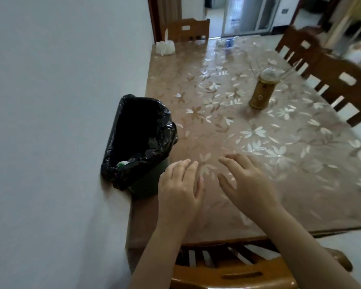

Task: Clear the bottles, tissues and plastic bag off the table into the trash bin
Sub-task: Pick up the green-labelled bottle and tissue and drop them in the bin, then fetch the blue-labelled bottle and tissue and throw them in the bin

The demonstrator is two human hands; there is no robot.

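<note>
Two hands empty, fingers loose: left hand [179, 184], right hand [248, 184]. Far plastic bag [165, 47] to be gripped at neck, dropped into trash bin [165, 134].

Trash bin [138, 140], black liner, top open, stands on the table [196, 126] at its left edge, my 10 o'clock, with a green-and-white bit [122, 163] inside. White plastic bag [165, 47], upright, far corner, 11 o'clock. Clear bottle [227, 42], blue label, blurred, far end, 12 o'clock.
</note>
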